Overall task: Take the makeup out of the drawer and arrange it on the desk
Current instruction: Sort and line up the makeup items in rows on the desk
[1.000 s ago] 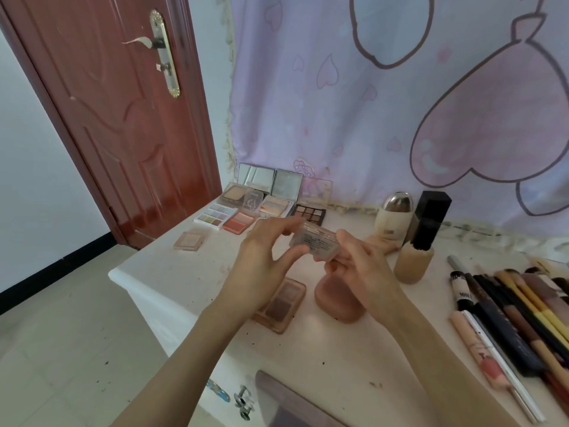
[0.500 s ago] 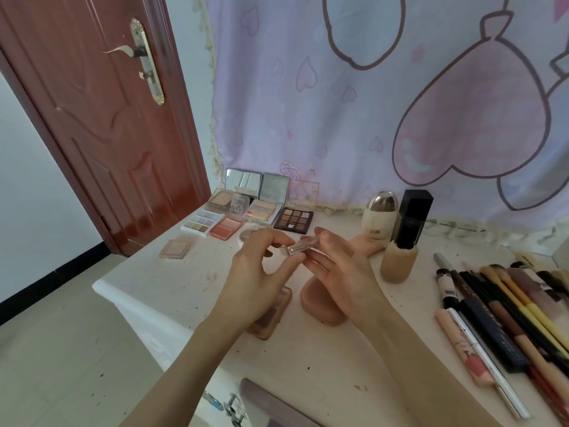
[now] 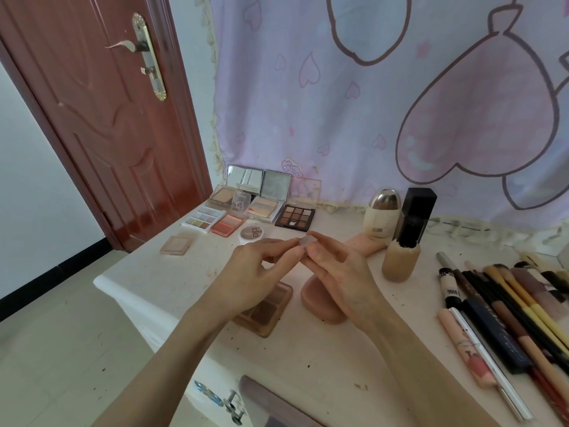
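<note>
While I am holding the small clear case (image 3: 308,241) edge-on above the desk (image 3: 172,291), both my hands are meeting on it: my left hand (image 3: 258,272) is pinching its near end with thumb and fingertips, and my right hand (image 3: 338,272) is curling round its far end. It is so thin from this angle that I cannot tell whether its lid is open or closed. Directly beneath my hands, the brown eyeshadow palette (image 3: 268,309) and the pink oblong case (image 3: 320,303) are lying on the desk, partly hidden by my wrists. Further back, the round compact (image 3: 252,233), the dark nine-pan palette (image 3: 295,217) and the mirrored compacts (image 3: 258,192) are sitting grouped near the curtain (image 3: 369,103). To my right, the foundation bottle (image 3: 403,251) is standing upright, with the row of brushes and pencils (image 3: 508,303) beyond it.

I am judging the grip as slight: two fingertip pinches on a slick, thin case. If I twist it or let go unevenly, it could slip and fall onto the palette below, cracking powder, or my right wrist could knock the tall bottle over.
</note>
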